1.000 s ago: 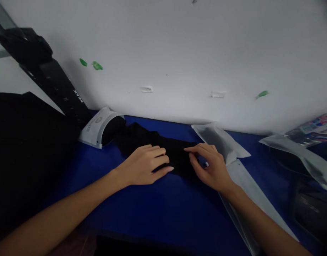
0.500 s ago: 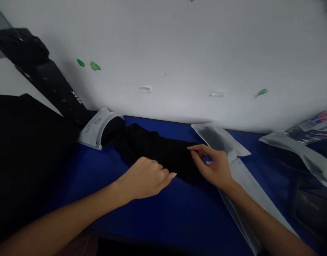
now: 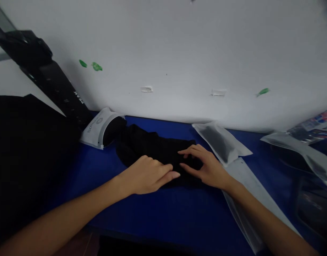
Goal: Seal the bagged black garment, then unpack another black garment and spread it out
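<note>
A black cloth (image 3: 163,147), folded and a little crumpled, lies on the blue table in front of me. My left hand (image 3: 146,174) rests on its near edge with the fingers curled in against the fabric and the thumb stretched to the right; the fingertips are hidden. Over the cloth's right part is my right hand (image 3: 206,165), thumb and fingers spread apart, nothing visibly pinched between them. Beyond the cloth's left end a frosted zip pouch (image 3: 92,131) with printed lettering lies with its mouth open, black fabric (image 3: 114,131) showing inside.
Right of the cloth lies a frosted pouch (image 3: 222,142) with something dark inside. A long translucent bag (image 3: 256,192) extends under my right forearm. More frosted packaging (image 3: 304,149) is at far right. A black device marked PEAK (image 3: 64,89) leans at the left by the white wall (image 3: 179,53).
My right hand has moved left over the cloth, and its thumb and fingers have spread apart from a pinch at the cloth's right edge. My left hand has barely shifted.
</note>
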Demonstrator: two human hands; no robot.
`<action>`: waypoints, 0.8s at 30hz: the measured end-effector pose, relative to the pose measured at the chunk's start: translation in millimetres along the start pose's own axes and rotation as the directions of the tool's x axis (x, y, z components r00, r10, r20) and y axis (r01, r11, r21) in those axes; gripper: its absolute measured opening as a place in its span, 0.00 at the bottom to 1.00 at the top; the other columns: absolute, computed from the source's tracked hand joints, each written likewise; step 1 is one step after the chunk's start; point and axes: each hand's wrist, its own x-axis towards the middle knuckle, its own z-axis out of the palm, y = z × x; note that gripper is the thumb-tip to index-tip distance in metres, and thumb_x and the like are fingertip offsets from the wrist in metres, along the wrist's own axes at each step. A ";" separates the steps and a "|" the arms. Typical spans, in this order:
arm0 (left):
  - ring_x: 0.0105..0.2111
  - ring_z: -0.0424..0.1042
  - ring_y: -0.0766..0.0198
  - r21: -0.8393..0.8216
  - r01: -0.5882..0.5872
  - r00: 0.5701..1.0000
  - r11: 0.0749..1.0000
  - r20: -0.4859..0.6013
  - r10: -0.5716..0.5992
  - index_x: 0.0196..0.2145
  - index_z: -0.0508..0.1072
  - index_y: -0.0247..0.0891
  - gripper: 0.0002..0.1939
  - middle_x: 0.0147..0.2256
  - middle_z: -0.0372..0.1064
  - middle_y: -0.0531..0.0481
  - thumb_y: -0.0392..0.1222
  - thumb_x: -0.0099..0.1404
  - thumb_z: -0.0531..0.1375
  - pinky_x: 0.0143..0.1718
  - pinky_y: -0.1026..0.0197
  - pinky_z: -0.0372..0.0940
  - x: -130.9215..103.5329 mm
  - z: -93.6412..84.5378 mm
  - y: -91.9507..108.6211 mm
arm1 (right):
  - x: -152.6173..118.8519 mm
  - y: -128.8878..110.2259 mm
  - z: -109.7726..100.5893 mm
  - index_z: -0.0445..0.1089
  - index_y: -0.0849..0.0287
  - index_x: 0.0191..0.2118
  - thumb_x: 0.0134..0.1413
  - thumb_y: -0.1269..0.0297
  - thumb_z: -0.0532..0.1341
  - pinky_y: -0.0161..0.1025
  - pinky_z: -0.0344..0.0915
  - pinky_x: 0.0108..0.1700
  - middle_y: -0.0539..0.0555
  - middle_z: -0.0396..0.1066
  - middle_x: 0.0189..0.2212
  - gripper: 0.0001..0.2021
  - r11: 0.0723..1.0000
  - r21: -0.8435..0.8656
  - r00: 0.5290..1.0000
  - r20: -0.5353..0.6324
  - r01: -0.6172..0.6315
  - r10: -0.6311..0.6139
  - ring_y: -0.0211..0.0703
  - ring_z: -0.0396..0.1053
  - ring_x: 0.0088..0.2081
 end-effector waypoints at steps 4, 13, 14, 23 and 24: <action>0.26 0.78 0.56 0.067 0.274 0.962 0.959 -0.009 -0.274 0.49 0.71 0.40 0.11 0.28 0.76 0.51 0.44 0.82 0.50 0.26 0.59 0.54 1.1 -2.5 -10.4 | -0.6 -3.4 -0.6 0.71 0.46 0.62 0.61 0.53 0.70 0.64 0.68 0.61 0.60 0.71 0.58 0.25 0.987 -0.158 0.998 0.062 0.014 -0.005 0.59 0.70 0.57; 0.39 0.75 0.55 0.057 0.309 0.934 0.949 -0.207 -0.292 0.38 0.71 0.40 0.07 0.35 0.75 0.49 0.43 0.76 0.60 0.31 0.58 0.60 2.2 4.2 -28.7 | -4.3 0.1 4.5 0.63 0.48 0.71 0.67 0.51 0.66 0.69 0.65 0.66 0.63 0.56 0.75 0.31 0.968 -0.238 0.996 0.051 0.079 -0.068 0.66 0.61 0.71; 0.41 0.74 0.56 0.048 0.264 0.944 0.963 -0.216 -0.248 0.38 0.71 0.40 0.07 0.37 0.74 0.49 0.42 0.76 0.60 0.33 0.58 0.62 2.5 4.6 -29.0 | -4.1 -0.3 5.1 0.64 0.48 0.70 0.69 0.54 0.64 0.67 0.66 0.66 0.62 0.60 0.73 0.27 0.972 -0.216 0.995 0.054 0.093 -0.083 0.63 0.64 0.70; 0.29 0.73 0.64 -0.130 0.195 0.977 0.972 -0.065 -0.204 0.34 0.68 0.40 0.15 0.32 0.72 0.55 0.47 0.80 0.56 0.30 0.60 0.58 0.6 -3.1 -23.6 | -1.4 -9.1 1.5 0.76 0.53 0.46 0.73 0.65 0.58 0.51 0.69 0.46 0.54 0.81 0.41 0.08 0.987 -0.132 0.995 -0.015 0.092 -0.095 0.50 0.78 0.41; 0.28 0.73 0.64 -0.121 0.201 0.977 0.972 -0.052 -0.208 0.33 0.67 0.41 0.16 0.30 0.72 0.55 0.47 0.80 0.55 0.29 0.60 0.57 0.5 -3.8 -23.0 | -1.3 -10.5 1.3 0.76 0.53 0.46 0.73 0.65 0.58 0.50 0.69 0.44 0.54 0.80 0.39 0.08 0.988 -0.131 0.996 -0.012 0.085 -0.087 0.48 0.77 0.38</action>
